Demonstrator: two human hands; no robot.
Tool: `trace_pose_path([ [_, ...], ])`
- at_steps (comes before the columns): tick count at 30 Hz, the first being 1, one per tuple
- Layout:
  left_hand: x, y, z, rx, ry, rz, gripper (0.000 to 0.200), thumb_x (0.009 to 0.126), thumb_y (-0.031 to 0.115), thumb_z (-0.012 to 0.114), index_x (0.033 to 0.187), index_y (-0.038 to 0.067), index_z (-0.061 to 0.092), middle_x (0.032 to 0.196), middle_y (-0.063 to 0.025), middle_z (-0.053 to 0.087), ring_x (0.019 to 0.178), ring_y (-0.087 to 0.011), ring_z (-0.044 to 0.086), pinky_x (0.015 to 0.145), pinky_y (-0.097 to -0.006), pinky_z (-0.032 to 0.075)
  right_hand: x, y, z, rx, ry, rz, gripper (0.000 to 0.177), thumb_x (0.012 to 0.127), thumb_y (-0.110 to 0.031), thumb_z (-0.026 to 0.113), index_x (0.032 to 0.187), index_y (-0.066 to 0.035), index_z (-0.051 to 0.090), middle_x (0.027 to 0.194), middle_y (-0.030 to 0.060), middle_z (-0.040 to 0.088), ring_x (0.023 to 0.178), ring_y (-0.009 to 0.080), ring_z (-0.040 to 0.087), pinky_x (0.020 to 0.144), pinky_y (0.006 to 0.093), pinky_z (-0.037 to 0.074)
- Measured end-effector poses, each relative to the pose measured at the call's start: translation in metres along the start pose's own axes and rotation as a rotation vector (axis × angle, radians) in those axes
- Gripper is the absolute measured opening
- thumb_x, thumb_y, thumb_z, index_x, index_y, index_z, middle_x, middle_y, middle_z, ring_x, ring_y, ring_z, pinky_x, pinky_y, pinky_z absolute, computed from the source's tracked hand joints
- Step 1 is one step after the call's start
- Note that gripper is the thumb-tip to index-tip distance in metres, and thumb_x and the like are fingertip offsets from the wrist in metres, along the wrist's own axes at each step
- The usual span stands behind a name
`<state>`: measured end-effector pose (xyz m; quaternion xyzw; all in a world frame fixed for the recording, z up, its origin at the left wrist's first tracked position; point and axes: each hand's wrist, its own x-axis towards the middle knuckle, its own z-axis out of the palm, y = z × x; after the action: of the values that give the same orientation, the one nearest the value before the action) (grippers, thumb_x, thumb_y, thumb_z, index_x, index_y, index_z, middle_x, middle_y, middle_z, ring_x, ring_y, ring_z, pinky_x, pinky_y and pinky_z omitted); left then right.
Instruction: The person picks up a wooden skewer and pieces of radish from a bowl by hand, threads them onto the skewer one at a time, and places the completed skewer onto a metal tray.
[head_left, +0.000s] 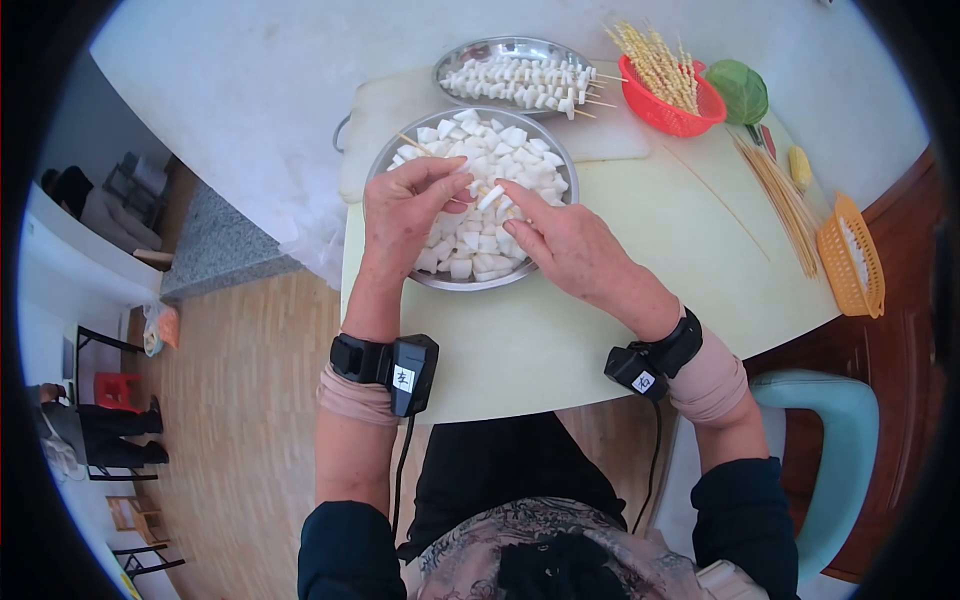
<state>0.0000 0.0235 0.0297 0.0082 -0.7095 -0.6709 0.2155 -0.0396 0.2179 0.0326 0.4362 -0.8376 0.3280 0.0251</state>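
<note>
A round metal bowl (pixel 392 148) full of white cut chunks sits on the pale table in front of me. My left hand (pixel 405 205) hovers over its left side and pinches a thin wooden skewer (pixel 412 143) that points up and left. My right hand (pixel 565 240) is over the bowl's right side and pinches a white chunk (pixel 491 197) at its fingertips, close to the left fingers. Behind the bowl, a metal plate (pixel 500 50) holds several finished skewers of white chunks (pixel 520 80).
A red basket (pixel 668 112) holds filled skewers at the back right. Beside it lie a green leaf (pixel 740 90), loose bare skewers (pixel 780 195) and an orange basket (pixel 852 255). A white board (pixel 380 100) lies under the dishes. A teal chair (pixel 840 450) is to my right.
</note>
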Motion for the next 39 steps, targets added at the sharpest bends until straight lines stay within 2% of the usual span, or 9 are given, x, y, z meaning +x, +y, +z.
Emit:
trace_pose_path([
  [6, -0.0005, 0.0012, 0.0003, 0.012, -0.007, 0.018, 0.021, 0.081, 0.006, 0.068, 0.097, -0.007, 0.066, 0.082, -0.0116, 0.067, 0.071, -0.0148, 0.066, 0.065, -0.0246, 0.055, -0.0011, -0.0013, 0.0005, -0.037, 0.013, 0.003, 0.037, 0.091, -0.024, 0.05, 0.124, -0.006, 0.047, 0.068, 0.0197, 0.062, 0.066, 0.0369, 0.062, 0.06, 0.0468, 0.048],
  [8, -0.0006, 0.0007, 0.0001, 0.043, -0.016, 0.011, 0.022, 0.083, 0.004, 0.065, 0.103, -0.005, 0.065, 0.088, -0.0135, 0.069, 0.072, -0.016, 0.067, 0.068, -0.0257, 0.056, -0.0012, -0.0008, 0.0012, -0.042, 0.025, -0.001, 0.037, 0.091, -0.024, 0.05, 0.123, -0.006, 0.048, 0.069, 0.0194, 0.062, 0.067, 0.0366, 0.062, 0.06, 0.0466, 0.048],
  [11, -0.0005, 0.0005, 0.0027, 0.028, -0.01, 0.003, 0.021, 0.083, 0.004, 0.065, 0.103, -0.005, 0.065, 0.089, -0.0135, 0.069, 0.073, -0.0159, 0.067, 0.068, -0.0252, 0.056, -0.0009, -0.0002, 0.002, -0.039, 0.02, 0.02, 0.036, 0.091, -0.024, 0.05, 0.123, -0.006, 0.048, 0.069, 0.0194, 0.062, 0.067, 0.0365, 0.062, 0.061, 0.0463, 0.049],
  [39, -0.0014, 0.0018, 0.0062, 0.055, -0.014, 0.04, 0.021, 0.083, 0.006, 0.065, 0.099, -0.007, 0.066, 0.084, -0.0111, 0.068, 0.071, -0.0145, 0.066, 0.064, -0.0233, 0.054, -0.0005, 0.0009, 0.0039, -0.008, 0.058, 0.035, 0.034, 0.091, -0.024, 0.051, 0.119, -0.005, 0.051, 0.07, 0.0211, 0.061, 0.068, 0.0384, 0.061, 0.061, 0.0468, 0.048],
])
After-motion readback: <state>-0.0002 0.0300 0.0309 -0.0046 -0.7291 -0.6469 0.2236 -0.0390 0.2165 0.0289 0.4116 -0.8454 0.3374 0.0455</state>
